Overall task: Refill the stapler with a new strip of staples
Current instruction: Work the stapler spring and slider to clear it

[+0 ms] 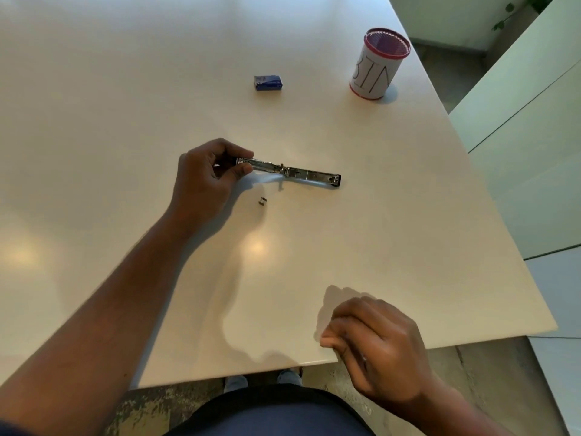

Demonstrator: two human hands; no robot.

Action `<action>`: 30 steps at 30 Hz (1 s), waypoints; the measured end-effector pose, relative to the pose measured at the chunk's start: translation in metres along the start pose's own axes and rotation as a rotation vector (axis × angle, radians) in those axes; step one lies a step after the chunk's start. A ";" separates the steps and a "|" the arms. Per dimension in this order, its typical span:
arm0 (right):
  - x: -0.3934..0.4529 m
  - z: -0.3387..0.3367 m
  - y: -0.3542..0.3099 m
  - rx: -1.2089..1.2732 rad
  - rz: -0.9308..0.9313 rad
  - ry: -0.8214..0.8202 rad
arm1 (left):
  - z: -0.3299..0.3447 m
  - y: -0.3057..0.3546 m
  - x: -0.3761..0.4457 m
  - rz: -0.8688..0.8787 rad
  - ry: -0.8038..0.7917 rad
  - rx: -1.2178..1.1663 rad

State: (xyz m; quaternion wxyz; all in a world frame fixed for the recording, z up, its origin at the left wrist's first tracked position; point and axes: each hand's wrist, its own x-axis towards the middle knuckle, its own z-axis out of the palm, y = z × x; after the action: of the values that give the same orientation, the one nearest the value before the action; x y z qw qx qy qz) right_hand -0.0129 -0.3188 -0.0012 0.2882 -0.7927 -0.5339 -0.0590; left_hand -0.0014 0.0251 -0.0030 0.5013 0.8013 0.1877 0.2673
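Stapler lies swung open flat at mid-counter, its long axis running left to right, thin bright metal with a dark tip at the far right end. Its left end is pinched between thumb and curled fingers of the left hand, the nearer of the hands. A small metal staple fragment lies just in front of it. Beyond sits a blue staple box, rectangular and closed, with a white paper-wrapped red mesh cup to its right. The right hand hovers loosely curled at the glossy white counter edge; whether it holds anything I cannot tell.
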 end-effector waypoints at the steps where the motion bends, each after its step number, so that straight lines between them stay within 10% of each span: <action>1: 0.010 0.001 0.001 0.018 0.036 -0.003 | 0.001 0.000 0.000 -0.006 0.009 0.002; 15: 0.165 0.043 0.033 0.435 0.445 0.123 | 0.004 -0.002 0.001 0.057 0.039 0.186; 30: 0.197 0.064 0.034 0.511 0.410 0.131 | -0.012 0.003 -0.009 0.284 -0.032 0.213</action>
State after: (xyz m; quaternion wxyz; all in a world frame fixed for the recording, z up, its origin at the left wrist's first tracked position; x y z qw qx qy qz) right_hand 0.0867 -0.1343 0.0115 0.5173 -0.7803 -0.3410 0.0850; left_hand -0.0157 0.0270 0.0014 0.3736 0.8725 0.0916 0.3011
